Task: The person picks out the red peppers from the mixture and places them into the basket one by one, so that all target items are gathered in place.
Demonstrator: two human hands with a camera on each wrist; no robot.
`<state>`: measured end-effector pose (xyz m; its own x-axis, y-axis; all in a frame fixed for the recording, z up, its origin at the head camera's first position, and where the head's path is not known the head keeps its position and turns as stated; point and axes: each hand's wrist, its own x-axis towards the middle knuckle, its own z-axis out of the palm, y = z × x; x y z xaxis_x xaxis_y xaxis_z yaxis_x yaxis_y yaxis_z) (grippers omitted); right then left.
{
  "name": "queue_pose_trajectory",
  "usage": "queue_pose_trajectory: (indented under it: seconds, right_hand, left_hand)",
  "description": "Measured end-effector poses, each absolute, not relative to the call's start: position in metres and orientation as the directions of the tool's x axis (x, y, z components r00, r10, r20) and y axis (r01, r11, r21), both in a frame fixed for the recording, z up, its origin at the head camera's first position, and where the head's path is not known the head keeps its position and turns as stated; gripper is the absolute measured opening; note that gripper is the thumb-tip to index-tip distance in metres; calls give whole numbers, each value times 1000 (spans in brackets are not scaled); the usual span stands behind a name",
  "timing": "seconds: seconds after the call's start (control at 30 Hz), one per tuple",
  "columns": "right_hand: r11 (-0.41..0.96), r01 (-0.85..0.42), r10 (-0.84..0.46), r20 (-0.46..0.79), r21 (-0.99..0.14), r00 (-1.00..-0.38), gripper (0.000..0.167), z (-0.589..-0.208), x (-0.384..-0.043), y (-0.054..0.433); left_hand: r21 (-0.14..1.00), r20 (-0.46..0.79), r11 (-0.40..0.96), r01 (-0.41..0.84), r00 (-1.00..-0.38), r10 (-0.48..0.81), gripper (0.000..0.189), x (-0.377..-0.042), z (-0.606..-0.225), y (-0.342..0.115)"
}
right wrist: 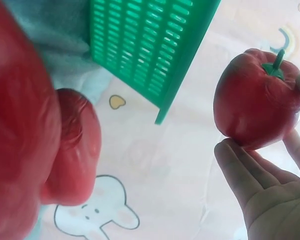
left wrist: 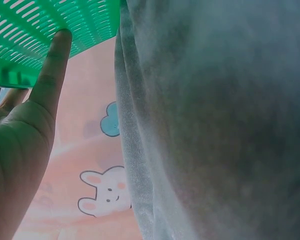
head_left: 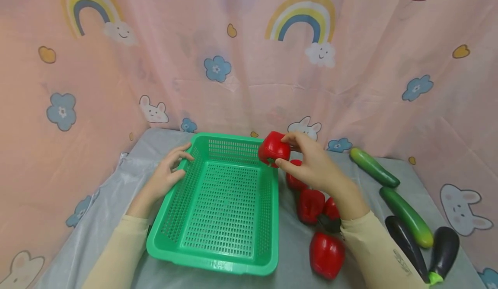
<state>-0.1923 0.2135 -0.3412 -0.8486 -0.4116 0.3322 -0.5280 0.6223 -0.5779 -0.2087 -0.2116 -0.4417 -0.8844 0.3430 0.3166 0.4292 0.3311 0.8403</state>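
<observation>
A red bell pepper point(head_left: 274, 148) is pinched between the thumb and fingers of my right hand point(head_left: 315, 161), up at the far right corner of a green plastic basket point(head_left: 213, 264). Its green stem shows in the right wrist view, where the pepper point(right wrist: 255, 102) is held beside the basket wall point(right wrist: 135, 45). My left hand point(head_left: 165, 174) rests at the basket's left rim with relaxed fingers reaching over it. In the left wrist view, one straight finger point(left wrist: 52, 70) lies along the outside of the perforated wall point(left wrist: 90, 22). The basket holds nothing.
Several more red peppers point(head_left: 327, 255) lie right of the basket, partly under my right forearm. Farther right are two green cucumbers point(head_left: 406, 215) and two dark eggplants point(head_left: 444, 248). A pink printed curtain point(head_left: 249, 103) hangs behind and beside the grey cloth point(head_left: 163, 144).
</observation>
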Motion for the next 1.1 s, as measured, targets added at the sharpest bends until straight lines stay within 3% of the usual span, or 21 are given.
queue_pose_trajectory:
  seconds: [0.2, 0.83, 1.1]
  right_hand:
    - [584, -584, -459, 364, -564, -810, 55, -341, -197, 204]
    - [523, -611, -519, 346, -594, -782, 51, -338, -214, 173]
    - [555, -626, -532, 346, -548, -773, 55, -339, -221, 159]
  left_hand:
    - [837, 326, 328, 439, -880, 346, 37, -209, -442, -212]
    - [837, 324, 330, 437, -881, 345, 37, -209, -441, -211]
    - [842, 319, 328, 429, -885, 341, 37, -209, -441, -211]
